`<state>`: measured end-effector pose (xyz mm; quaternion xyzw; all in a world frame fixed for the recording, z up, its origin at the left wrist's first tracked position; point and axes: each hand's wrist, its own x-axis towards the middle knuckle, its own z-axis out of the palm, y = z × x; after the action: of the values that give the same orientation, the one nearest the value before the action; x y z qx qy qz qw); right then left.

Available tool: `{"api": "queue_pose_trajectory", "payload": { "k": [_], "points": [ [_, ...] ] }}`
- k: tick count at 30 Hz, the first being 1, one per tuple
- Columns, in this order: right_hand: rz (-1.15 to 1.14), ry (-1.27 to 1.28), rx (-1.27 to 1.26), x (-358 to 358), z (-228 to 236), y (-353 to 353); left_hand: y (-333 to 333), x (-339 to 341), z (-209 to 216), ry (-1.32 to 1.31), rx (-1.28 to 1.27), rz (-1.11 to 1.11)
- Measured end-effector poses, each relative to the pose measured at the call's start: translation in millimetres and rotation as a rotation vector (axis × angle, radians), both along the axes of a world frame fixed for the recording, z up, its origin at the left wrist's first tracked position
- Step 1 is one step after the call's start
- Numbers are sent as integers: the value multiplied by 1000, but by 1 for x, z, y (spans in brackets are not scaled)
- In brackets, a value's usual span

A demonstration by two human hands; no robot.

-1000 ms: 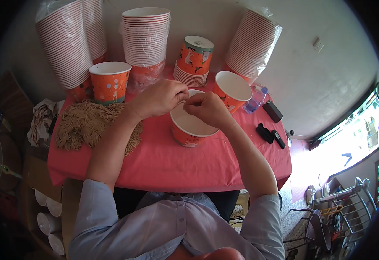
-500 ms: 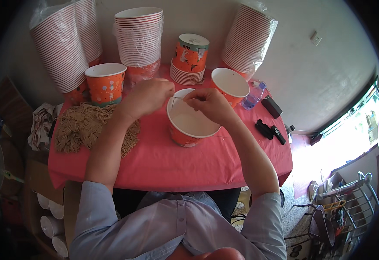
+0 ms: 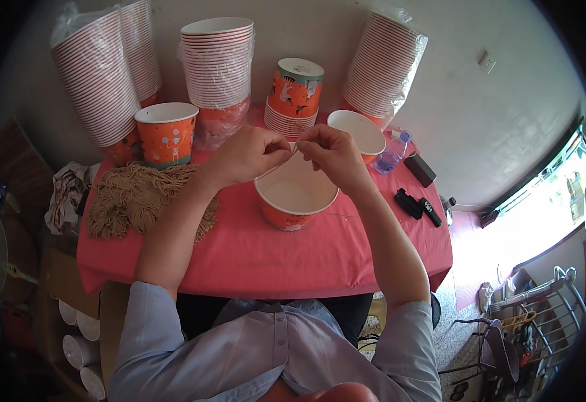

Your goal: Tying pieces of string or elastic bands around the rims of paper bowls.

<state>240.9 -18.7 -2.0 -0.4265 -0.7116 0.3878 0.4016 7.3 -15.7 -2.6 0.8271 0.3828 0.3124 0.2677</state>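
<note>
An orange paper bucket with a white inside stands open end up on the table in front of me. Above its far rim my two hands meet. My left hand is closed, thumb and finger pinched on a thin cord. Close beside it, my right hand pinches the same cord between its fingertips. How the cord runs between the fingers, or whether it joins the bucket, is too small to tell. Left of the bucket, near my left forearm, lies a pile of tan cords.
A red cloth covers the table. Plastic-wrapped bucket stacks line the wall. Single buckets stand left and right. At the right are a plastic bottle, a black box and small black objects.
My hands have come closer together, the left moving right and down, so less cord shows between them. The bucket has stayed nearly in place.
</note>
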Motion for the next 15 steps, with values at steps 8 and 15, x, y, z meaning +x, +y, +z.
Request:
{"api": "queue_pose_trajectory", "payload": {
  "k": [8, 15],
  "points": [
    [-17, 78, 5, 0, -1, -2, 6, 4, -8, -165, -151, -161],
    [-108, 56, 64, 3, -16, -7, 3, -3, -10, -92, -110, -70]
  ]
}}
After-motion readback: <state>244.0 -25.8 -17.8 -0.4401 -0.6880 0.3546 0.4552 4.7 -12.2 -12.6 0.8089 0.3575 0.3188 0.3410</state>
